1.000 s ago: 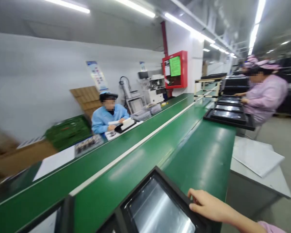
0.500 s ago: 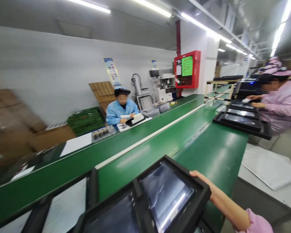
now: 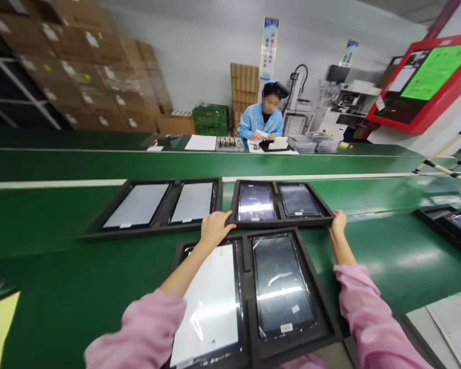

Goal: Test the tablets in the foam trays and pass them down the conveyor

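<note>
On the green conveyor belt (image 3: 61, 287), the left hand (image 3: 215, 230) and right hand (image 3: 340, 223) are spread wide apart, each curling over an opposite corner of a black foam tray (image 3: 280, 223) carrying two film-wrapped display panels (image 3: 255, 202). Caution: uneven hand pressure could be tilting the tray, sliding the panels out.

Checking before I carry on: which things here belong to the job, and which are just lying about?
Belonging to the job:
left hand; right hand; black rectangular tray of glossy screens; black rectangular tray of film-wrapped panels

Lying about:
black rectangular tray of pale panels; stacked brown cardboard cartons
</note>
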Tool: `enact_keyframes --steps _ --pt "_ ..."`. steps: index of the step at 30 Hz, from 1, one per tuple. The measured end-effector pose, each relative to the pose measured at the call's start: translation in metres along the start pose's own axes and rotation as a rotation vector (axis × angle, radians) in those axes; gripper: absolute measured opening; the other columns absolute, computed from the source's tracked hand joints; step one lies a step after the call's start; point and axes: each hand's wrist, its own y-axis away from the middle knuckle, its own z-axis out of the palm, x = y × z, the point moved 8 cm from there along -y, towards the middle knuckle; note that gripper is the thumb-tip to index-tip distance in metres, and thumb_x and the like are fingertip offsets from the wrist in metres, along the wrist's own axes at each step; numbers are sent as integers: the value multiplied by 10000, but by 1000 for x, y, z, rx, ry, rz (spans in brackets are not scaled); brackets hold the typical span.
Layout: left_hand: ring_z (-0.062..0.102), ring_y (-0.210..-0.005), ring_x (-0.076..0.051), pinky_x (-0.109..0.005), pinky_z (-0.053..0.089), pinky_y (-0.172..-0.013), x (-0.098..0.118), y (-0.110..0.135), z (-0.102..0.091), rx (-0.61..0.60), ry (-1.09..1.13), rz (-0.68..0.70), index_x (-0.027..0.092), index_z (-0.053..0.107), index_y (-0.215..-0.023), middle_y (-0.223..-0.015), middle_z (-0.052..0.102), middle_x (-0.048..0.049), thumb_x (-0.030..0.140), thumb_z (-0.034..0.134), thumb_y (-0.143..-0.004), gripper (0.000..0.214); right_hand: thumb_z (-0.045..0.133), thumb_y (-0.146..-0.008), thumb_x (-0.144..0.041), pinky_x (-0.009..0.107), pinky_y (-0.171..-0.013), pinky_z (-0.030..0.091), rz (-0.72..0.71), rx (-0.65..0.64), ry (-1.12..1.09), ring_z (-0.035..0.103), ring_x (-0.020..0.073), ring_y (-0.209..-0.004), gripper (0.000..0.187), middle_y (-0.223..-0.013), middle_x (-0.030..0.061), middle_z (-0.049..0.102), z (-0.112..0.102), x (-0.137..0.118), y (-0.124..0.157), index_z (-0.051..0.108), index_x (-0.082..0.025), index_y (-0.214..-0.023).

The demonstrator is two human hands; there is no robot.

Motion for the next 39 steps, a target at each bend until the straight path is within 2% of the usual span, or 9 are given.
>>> enact_keyframes --steps 2,4,8,12,18,25,28,34,39 --pt "559 -1271 -358 -482 434 -1067 -1 -8 6 4 -23 -15 205 660 -1258 -1304 669 -146 269 770 -784 491 474 -881 -225 473 -1002 429 -165 95 276 529 270 -1190 156 -1178 106 616 19 -1 -1 586 -227 -989" --pt "525 -1293 -344 -463 423 -1071 -3 -9 13 2 -40 -17 218 642 -1262 -1359 625 -133 265 779 -789 494 484 -870 -201 528 -1094 307 -301 135 522 384 299 -1355 194 -1347 129 532 36 -2 0 604 -223 -1021" --pt "535 -1213 -325 -427 447 -1013 -9 -7 21 -7 -56 -42 212 670 -1136 -1263 611 -116 299 766 -815 346 486 -858 -167 544 -1120 245 -442 133 884 371 311 -1355 217 -1356 144 520 51 -2 -10 615 -209 -1027" --pt "543 -1159 -307 -424 446 -980 -15 -9 24 -9 -66 -78 208 658 -1044 -1185 576 -109 220 686 -858 188 469 -869 -161 535 -1098 303 -437 220 1078 406 320 -1311 240 -1324 173 514 40 -4 -23 581 -186 -1079" --pt "570 -1095 -290 -419 431 -931 -12 -8 21 -19 -70 -74 221 614 -987 -1091 603 -85 233 674 -878 125 429 -895 -156 542 -1029 418 -297 478 1140 449 333 -1269 255 -1282 203 481 18 -1 -30 502 -176 -1139" --pt "586 -871 -238 -336 411 -770 -4 -8 21 -80 -78 -32 219 549 -765 -853 624 -43 256 662 -899 179 406 -931 -154 489 -1027 470 -185 634 1111 503 301 -1248 242 -1249 193 467 3 0 -32 464 -182 -1165" --pt "583 -840 -229 -335 398 -759 -3 -8 22 -102 -101 -31 214 542 -738 -840 624 -41 268 661 -907 213 400 -959 -183 478 -1053 462 -149 678 1091 488 299 -1287 253 -1271 205 452 0 -1 -28 449 -175 -1207" --pt "568 -1086 -288 -384 391 -908 -4 -6 21 -97 -159 -61 216 613 -986 -1085 627 -80 269 728 -869 173 403 -976 -211 459 -1079 457 -116 692 1069 484 280 -1317 252 -1293 188 468 -1 -1 -24 450 -201 -1223" --pt "561 -1113 -330 -437 392 -936 -4 -7 27 -116 -197 -91 201 658 -1017 -1122 622 -125 266 672 -905 130 397 -970 -223 461 -1081 439 -133 665 1055 467 294 -1329 267 -1302 199 464 0 0 -25 459 -191 -1228"
